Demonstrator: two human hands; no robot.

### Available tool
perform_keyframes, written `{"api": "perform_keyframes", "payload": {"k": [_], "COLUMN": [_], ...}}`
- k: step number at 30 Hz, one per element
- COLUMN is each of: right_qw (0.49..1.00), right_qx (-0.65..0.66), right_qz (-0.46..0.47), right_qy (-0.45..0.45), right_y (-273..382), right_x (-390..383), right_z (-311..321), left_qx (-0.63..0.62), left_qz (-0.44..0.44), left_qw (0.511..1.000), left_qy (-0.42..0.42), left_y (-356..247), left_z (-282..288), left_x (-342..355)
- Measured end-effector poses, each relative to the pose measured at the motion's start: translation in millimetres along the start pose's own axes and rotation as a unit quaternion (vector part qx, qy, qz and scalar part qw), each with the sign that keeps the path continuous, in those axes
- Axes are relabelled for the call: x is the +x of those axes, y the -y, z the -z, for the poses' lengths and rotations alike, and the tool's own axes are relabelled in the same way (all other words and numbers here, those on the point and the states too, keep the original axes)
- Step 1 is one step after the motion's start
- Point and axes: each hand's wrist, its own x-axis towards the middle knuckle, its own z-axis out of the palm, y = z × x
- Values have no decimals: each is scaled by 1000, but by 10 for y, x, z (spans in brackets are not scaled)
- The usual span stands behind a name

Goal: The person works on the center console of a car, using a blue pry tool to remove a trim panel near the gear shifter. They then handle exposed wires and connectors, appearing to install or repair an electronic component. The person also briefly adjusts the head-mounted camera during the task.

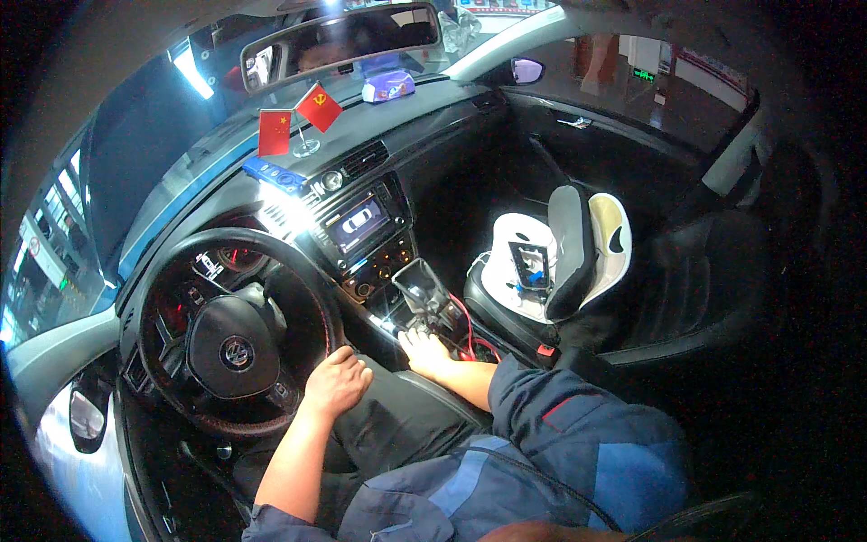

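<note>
From the lower edge my left hand (pixel 339 379) reaches up to the lower right of the black steering wheel (pixel 238 237), its fingers curled at the rim. My right hand (pixel 429 352) is on the gear lever (pixel 421 329) in the centre console, fingers bent over it; the knob is partly hidden. Just in front of it a clear-walled object (pixel 417 289) stands in the console, with red cables (pixel 468 327) running alongside. Above that is the lit dashboard screen (pixel 356 224).
On the passenger seat a white and black object (pixel 612 253) holds a small dark device (pixel 530 266). The dashboard carries two small red flags (pixel 275 135), a blue item (pixel 274 176) and a purple pack (pixel 388 88). Door mirror (pixel 86 417) outside at left.
</note>
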Motion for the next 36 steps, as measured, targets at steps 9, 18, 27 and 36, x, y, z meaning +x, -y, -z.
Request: {"api": "perform_keyframes", "payload": {"k": [9,18,27,36], "right_qw": [993,999,999,989], "right_qx": [82,34,-4,-1], "right_qz": [-44,23,17,-119], "right_qy": [71,-25,38,92], "right_y": [106,123,-22,346], "right_x": [22,-21,5,93], "right_z": [484,255,149,969], "left_qx": [-70,-69,-1,-42], "left_qz": [18,5,11,27], "left_qw": [996,983,989,992], "left_qy": [-47,-171,-149,-113], "left_y": [4,-17,-125,-129], "left_z": [-83,-469,-368,-140], "left_x": [-48,-50,-3,-12]}}
